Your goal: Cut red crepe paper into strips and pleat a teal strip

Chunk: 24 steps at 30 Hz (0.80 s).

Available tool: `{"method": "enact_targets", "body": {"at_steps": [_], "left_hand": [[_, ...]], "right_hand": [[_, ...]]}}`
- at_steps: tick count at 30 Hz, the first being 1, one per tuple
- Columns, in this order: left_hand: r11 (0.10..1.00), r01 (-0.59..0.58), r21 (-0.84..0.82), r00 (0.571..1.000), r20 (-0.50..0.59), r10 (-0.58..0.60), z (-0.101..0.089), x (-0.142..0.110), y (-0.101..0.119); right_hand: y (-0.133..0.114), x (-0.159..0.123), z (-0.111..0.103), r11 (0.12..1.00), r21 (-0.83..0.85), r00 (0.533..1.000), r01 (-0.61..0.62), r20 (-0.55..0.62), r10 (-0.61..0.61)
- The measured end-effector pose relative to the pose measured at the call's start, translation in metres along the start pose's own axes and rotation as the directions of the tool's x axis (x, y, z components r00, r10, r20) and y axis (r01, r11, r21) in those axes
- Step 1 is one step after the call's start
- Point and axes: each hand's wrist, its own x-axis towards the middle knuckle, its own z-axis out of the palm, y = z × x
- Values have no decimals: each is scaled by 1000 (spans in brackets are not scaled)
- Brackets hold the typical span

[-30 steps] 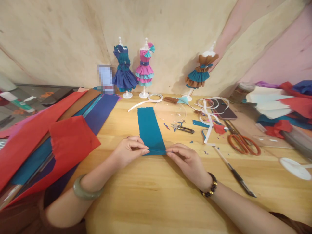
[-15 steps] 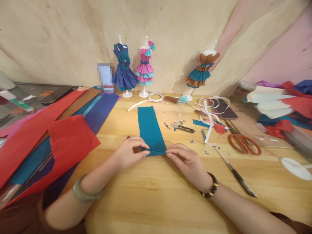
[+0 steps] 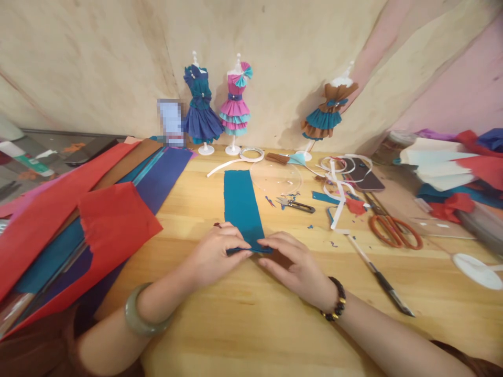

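A strip of teal crepe paper (image 3: 241,199) lies lengthwise on the wooden table, its near edge folded into narrow pleats. My left hand (image 3: 220,251) pinches the left part of that folded edge between thumb and fingers. At the right end of the fold is my right hand (image 3: 296,264), its thumb and forefinger apart; the fingertips lie close over the paper, and whether they touch it is hard to see. Beyond the strip rest small thread snips (image 3: 296,204) among tiny paper scraps.
Coloured crepe sheets, with a red piece (image 3: 118,217) on top, cover the left side. Miniature dress forms, including a pink one (image 3: 234,104), stand against the wall. To the right are orange-handled scissors (image 3: 395,230), a pen (image 3: 387,285), white ribbon (image 3: 338,199) and a dark phone (image 3: 365,175).
The folded edge has shifted slightly nearer me and looks narrower. My left hand has moved right along it, still pinching. My right thumb and forefinger have parted from their pinch at the corner.
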Motion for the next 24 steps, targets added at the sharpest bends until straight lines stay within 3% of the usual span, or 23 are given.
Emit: {"method": "enact_targets", "body": {"at_steps": [11, 24], "left_hand": [[1000, -23, 7, 999, 26, 23, 3, 0, 8], [1000, -1, -21, 999, 38, 2, 2, -2, 5]], "right_hand": [[1, 2, 2, 998, -26, 998, 53, -22, -54], [-1, 2, 1, 1000, -5, 999, 12, -31, -12]]}}
